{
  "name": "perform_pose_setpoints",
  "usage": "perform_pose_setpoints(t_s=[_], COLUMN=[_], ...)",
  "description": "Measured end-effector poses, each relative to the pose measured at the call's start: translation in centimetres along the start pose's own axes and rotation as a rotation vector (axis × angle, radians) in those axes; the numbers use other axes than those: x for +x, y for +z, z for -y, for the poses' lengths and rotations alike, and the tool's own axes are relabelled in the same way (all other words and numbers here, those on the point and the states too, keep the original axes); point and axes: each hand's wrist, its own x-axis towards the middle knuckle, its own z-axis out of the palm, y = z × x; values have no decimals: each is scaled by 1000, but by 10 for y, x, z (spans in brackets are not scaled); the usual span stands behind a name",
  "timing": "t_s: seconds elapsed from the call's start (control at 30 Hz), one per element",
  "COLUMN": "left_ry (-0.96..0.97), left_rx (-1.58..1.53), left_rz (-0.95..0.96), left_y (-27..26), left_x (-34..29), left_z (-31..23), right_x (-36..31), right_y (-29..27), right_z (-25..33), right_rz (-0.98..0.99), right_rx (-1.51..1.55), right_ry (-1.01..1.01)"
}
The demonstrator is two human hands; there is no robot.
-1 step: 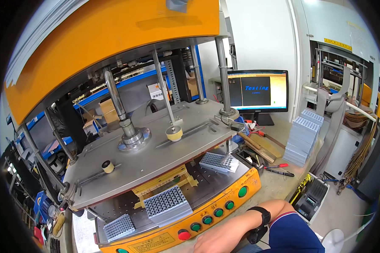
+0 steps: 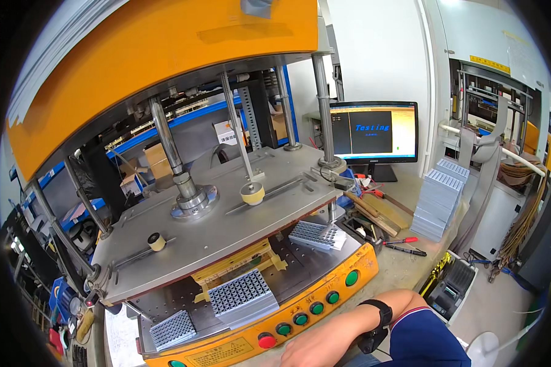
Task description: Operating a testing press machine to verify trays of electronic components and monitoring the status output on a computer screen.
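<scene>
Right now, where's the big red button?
The red button is in the head view, low and slightly left of centre, on the orange front panel, just left of a green button and left of the right hand.

Your right hand (image 2: 312,351) shows at the lower edge, near the row of buttons (image 2: 300,319) on the orange press (image 2: 165,43), its fingers out of sight. Three piles of grey trays (image 2: 245,304) sit on the press. To your right, a taller stack (image 2: 436,205) stands on the surface (image 2: 404,269) near a lit screen (image 2: 403,131).
</scene>
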Motion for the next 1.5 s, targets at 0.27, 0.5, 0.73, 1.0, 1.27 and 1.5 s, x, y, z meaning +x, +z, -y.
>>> perform_pose_setpoints(t_s=[0.27,0.5,0.73,1.0,1.27,1.5], left_ry=[85,12,38,23,146,55], left_rx=[-88,-226,-268,-248,-199,-205], left_rz=[-93,-48,-47,-71,-116,-87], left_y=[-3,-11,-13,-12,-16,-16], left_x=[-5,-5,-4,-12,1,-4], left_z=[6,-11,-14,-2,-9,-3], right_x=[-10,-26,-40,-18,32,75], right_y=[-19,-58,-122,-84,-94,-144], right_z=[1,11,-24,7,-31,-122], right_rz=[-192,-132,-1518,-715,-152,-195], right_rx=[-69,130,400,228,-539,-554], right_ry=[-9,165,82,200,434,773])
